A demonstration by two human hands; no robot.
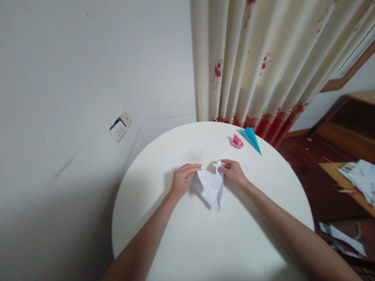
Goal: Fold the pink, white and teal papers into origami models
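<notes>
- Two bare forearms [146, 234] [281, 210] reach over the round white table [199, 242] from its near side.
- White paper [212, 187], partly folded, is near the table's middle, between the hands; its narrow point faces the near edge and its upper sides stand raised.
- Left hand [181, 182]: fingers straight and close together, pinching the paper's left corner against the thumb.
- Right hand [233, 172]: thumb and forefinger pinch the upright fold at the paper's upper right.
- Toward the table's far right edge sits a small pink folded paper [237, 141].
- Just right of it, close to the rim, lies a blue paper plane [251, 139], nose slanting toward the near right.
- Beyond the table's right edge, loose sheets [359, 179] rest on a brown board [326, 168]; one bears a printed patch, too small to read.
- Past the left edge, a socket plate [118, 131] and a switch plate [125, 118] are on the pale wall [73, 58].
- Behind the far edge hangs a cream curtain [246, 58] with red flowers.
</notes>
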